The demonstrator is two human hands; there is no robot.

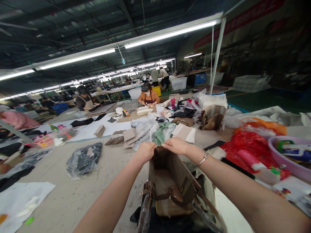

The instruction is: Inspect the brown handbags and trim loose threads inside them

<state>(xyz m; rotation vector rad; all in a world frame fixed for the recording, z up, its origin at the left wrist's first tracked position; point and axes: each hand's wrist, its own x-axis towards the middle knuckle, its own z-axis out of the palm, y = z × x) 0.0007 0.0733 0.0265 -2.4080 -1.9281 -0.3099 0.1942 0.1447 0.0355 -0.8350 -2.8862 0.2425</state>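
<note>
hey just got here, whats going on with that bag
Someone's left hand and right hand are gripping the far edge of an open brown bag, close together, with its inside showing. To the left, a dark bundle in clear plastic lies on the table. To the right are red plastic and a purple basin. Farther off, a person in an orange top is at work.
</note>
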